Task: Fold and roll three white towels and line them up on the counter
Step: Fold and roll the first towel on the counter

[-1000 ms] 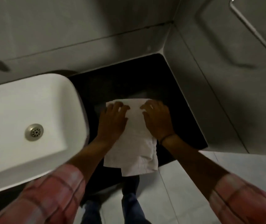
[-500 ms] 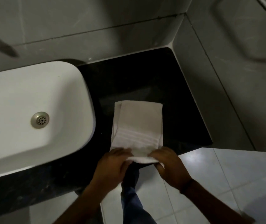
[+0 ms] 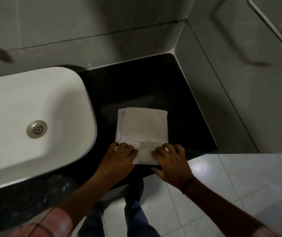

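One white towel (image 3: 143, 125) lies folded into a narrow strip on the black counter (image 3: 136, 86), right of the sink. Its near end is turned over into a low roll at the counter's front edge. My left hand (image 3: 119, 156) presses on the left part of that rolled end, fingers curled on the cloth. On the right part of the roll sits my right hand (image 3: 171, 159), fingers bent over it and thumb spread toward me. Only this one towel is in view.
A white basin (image 3: 78, 100) with a metal drain (image 3: 36, 129) fills the left. Grey tiled walls (image 3: 222, 82) close off the counter at the back and right. Below the counter's edge are pale floor tiles (image 3: 222, 194) and my legs.
A second ago both hands pressed the far end of the towel, whose near end hung off the counter. They came to the near end, folded it up and started rolling it away from me.
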{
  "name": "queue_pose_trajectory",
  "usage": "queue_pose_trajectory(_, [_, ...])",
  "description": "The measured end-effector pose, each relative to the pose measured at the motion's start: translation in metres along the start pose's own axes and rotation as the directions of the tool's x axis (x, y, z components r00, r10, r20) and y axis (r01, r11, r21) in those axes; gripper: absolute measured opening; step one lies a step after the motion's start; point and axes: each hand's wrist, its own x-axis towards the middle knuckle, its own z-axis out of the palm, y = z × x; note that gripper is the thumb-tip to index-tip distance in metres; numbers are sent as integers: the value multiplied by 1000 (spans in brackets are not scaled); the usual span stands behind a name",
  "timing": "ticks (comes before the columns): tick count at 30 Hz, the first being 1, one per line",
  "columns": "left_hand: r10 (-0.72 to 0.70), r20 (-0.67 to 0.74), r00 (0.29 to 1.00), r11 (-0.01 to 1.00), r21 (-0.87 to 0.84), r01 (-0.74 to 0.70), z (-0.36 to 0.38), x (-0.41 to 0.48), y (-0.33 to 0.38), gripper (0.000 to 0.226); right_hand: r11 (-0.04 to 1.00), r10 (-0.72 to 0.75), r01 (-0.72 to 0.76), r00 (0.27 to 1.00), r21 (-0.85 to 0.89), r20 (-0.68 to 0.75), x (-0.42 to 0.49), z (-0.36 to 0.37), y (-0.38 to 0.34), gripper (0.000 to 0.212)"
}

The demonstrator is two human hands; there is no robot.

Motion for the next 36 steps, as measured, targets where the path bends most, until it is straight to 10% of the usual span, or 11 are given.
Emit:
queue_pose_trajectory(6, [-79, -129, 989, 993, -95, 67, -37, 39, 17, 49, 939, 118, -115, 993, 325, 10, 38, -36, 24, 43])
queue_pose_trajectory(10, [-13, -337, 942, 942, 311, 124, -24, 47, 34, 23, 961, 265, -255, 959, 106, -98, 53, -40, 16, 25])
queue_pose_trajectory(14, [159, -75, 985, 824, 559, -90, -27, 27, 32, 47, 996, 86, -86, 996, -13, 35, 42, -41, 21, 56])
queue_pose_trajectory(19, [211, 126, 969, 805, 540, -245, -73, 57, 29, 48, 951, 85, -152, 965, 268, 247, 56, -68, 44, 61])
queue_pose_trajectory(21, [165, 98, 981, 886, 422, -191, -98, 82, 34, 66, 828, 149, -238, 966, 508, 210, 70, -85, 51, 58])
queue_pose_trajectory(27, [156, -337, 928, 943, 330, -39, -88, 128, 38, 26, 578, 545, -457, 833, 675, 97, 107, -69, 62, 23])
queue_pose_trajectory(31, [341, -209, 917, 757, 640, -135, -67, 123, 31, 37, 918, 346, -300, 925, 259, -157, 97, -61, 59, 52])
queue_pose_trajectory(36, [350, 49, 936, 684, 669, -291, -73, 117, 16, 93, 979, 168, -161, 985, 127, -44, 69, -48, 61, 74])
